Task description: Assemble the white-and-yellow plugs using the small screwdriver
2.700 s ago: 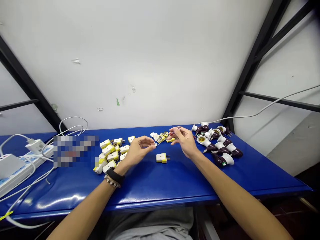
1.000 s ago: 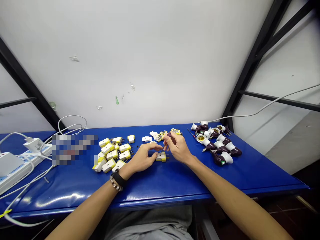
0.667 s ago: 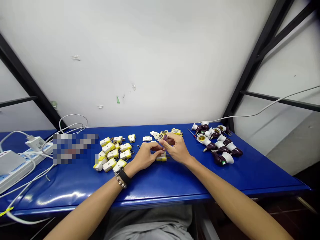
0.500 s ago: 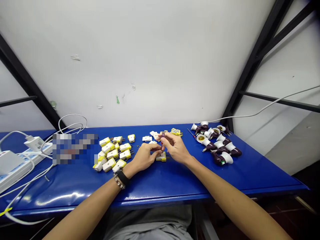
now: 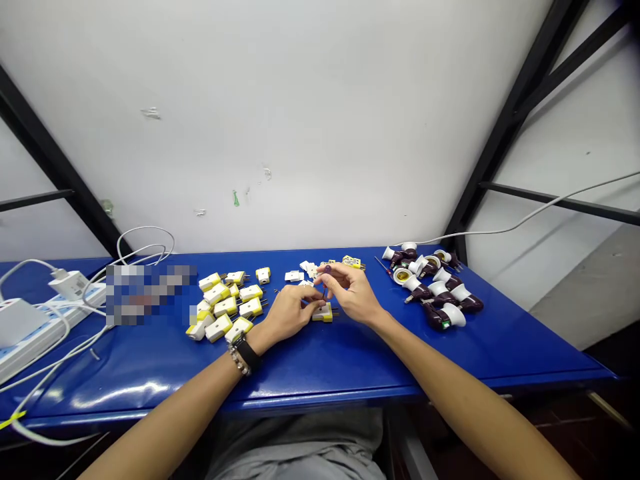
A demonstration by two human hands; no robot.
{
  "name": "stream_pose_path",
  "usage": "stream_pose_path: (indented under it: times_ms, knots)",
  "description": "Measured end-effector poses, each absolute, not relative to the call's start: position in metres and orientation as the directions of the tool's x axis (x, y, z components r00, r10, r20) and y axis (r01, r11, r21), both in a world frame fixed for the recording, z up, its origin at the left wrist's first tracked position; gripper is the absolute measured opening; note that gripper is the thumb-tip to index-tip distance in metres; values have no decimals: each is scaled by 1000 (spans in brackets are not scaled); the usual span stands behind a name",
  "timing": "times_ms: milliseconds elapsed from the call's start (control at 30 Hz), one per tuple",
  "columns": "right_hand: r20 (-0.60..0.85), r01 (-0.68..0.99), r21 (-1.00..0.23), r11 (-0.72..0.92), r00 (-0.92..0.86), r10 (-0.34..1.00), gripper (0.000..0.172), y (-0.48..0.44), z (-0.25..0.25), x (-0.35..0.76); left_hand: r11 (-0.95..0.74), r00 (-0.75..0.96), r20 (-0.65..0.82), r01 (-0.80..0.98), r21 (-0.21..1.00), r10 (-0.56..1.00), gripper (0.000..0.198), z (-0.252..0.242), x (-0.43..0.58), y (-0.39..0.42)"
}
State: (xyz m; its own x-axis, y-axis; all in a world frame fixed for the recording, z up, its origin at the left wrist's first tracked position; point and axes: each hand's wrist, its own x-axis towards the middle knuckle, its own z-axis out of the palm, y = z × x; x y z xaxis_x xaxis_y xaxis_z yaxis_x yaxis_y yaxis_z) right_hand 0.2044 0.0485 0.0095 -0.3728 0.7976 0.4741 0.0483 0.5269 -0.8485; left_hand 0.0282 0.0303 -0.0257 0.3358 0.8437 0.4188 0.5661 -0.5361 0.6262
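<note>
Over the middle of the blue desk, the right grip is closed on a small screwdriver with a dark handle, and its thin shaft points down toward the plug. The left grip is closed on a white and yellow electric plug, which lies on the desk just below both grips. Left of this grip lies a group of similar plugs; right of the other grip are many lamp sockets.
</note>
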Motion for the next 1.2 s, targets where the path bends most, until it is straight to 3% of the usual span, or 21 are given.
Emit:
stream_pose_path:
  times_ms: [100,233,433,700,900,1200]
  knots:
    - [538,155,-787,597,-301,788,19,48,12,203,-540,351,411,573,616,841,13,-25,28,28]
    - [596,216,-738,639,-235,768,23,47,11,201,-587,380,448,552,592,809,12,-25,28,29]
    - [550,133,-787,602,-289,783,28,47,10,203,-585,384,441,559,588,811,14,-23,28,30]
    - [553,202,-773,601,-249,795,19,44,16,203,-575,399,414,588,569,818,17,-19,27,28]
    - [502,109,-819,564,-340,795,27,45,14,203,-583,419,406,589,560,813,20,-19,27,28]
    - [572,146,-785,602,-203,795,18,46,15,201,-596,445,398,558,578,802,27,-19,26,25]
